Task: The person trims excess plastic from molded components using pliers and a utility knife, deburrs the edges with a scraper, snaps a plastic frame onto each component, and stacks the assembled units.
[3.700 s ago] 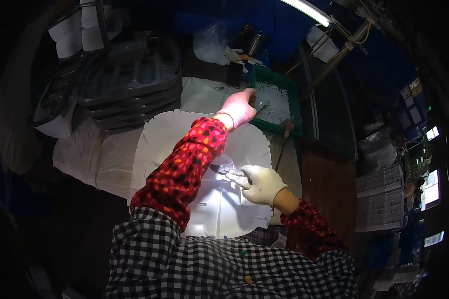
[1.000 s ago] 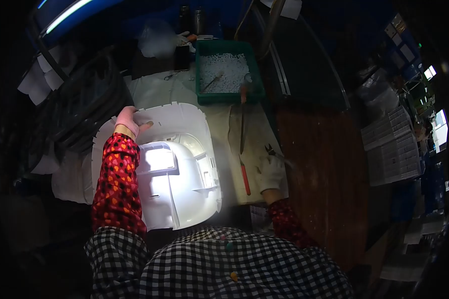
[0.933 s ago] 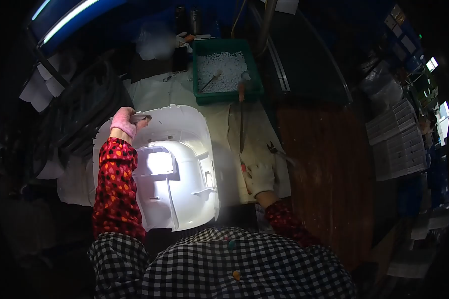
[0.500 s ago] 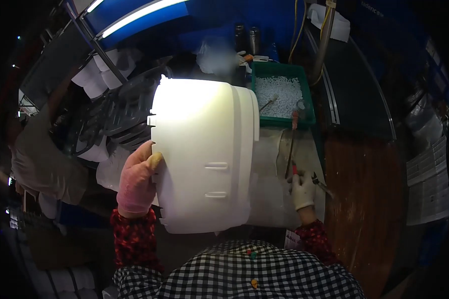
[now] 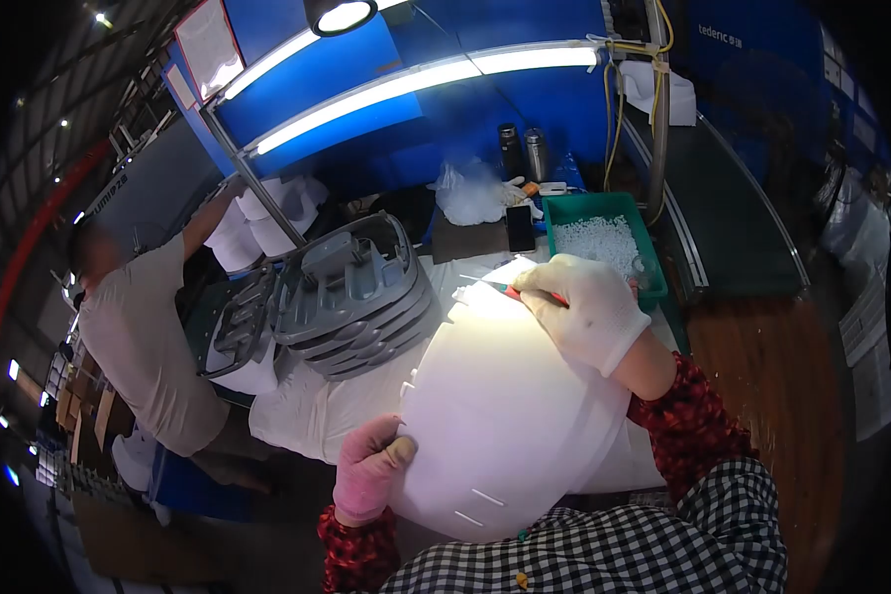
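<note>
A large curved white plastic panel (image 5: 505, 406) is tilted in front of me, its notched edge facing left and two short slots low on its face. My left hand (image 5: 371, 467), in a pink glove, is closed on that notched edge near the bottom, thumb on the face. In a white glove, my right hand (image 5: 584, 307) is closed around a red-handled tool (image 5: 514, 292) with a thin metal tip. The tip lies at the panel's brightly lit top corner; whether it touches the plastic I cannot tell.
Stacked grey plastic trays (image 5: 351, 287) stand to the left. Behind the panel is a green bin (image 5: 653, 259) of white pellets, near a phone (image 5: 520, 229) and two flasks (image 5: 536, 153). A co-worker (image 5: 148, 337) stands at far left. A lamp (image 5: 342, 15) hangs overhead.
The panel has tilted and come down toward me with my left hand still on its edge. My right hand has risen from the table to the panel's top corner, holding the tool.
</note>
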`<state>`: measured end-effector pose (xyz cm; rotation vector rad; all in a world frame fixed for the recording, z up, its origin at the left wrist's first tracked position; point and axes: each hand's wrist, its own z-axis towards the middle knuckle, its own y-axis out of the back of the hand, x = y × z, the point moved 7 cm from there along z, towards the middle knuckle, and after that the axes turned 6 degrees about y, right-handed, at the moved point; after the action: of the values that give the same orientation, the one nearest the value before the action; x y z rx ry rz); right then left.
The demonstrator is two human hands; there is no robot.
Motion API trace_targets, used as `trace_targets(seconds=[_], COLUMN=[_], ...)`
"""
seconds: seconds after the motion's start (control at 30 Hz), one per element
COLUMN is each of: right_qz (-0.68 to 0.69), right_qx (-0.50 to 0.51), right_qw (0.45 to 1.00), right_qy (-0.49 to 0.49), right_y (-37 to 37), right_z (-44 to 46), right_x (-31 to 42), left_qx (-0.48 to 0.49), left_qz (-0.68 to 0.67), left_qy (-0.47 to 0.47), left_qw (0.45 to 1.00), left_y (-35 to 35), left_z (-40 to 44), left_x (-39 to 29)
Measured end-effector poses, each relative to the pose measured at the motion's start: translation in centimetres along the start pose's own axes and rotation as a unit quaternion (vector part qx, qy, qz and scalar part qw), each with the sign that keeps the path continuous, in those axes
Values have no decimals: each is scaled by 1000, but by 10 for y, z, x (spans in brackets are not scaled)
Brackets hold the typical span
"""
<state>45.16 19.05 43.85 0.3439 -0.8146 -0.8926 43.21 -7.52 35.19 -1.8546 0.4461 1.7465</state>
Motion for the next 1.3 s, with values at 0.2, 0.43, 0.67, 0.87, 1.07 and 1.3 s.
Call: trace_targets(seconds=[0.2,0.43,0.67,0.87,1.07,1.3], right_qz=[-3,-49,-16,221,304,202], right_qx=[1,23,-164,-131,134,355], right_qw=[1000,998,986,943,865,865], right_qy=[-6,15,-3,-213,-375,-290], right_y=[1,-2,38,13,-152,-262], right_z=[-9,-22,-17,-43,-113,-136], right_x=[33,59,13,-35,-76,-65], left_qx=[-16,-8,18,-76,-65,-217], left_qz=[-27,-43,-116,-325,398,81], left_qy=[-16,-60,-147,82,122,129], left_qw=[999,997,982,939,907,964], left_y=[23,26,46,112,144,142], left_z=[-1,4,40,77,65,75], left_x=[5,8,-12,108,205,150])
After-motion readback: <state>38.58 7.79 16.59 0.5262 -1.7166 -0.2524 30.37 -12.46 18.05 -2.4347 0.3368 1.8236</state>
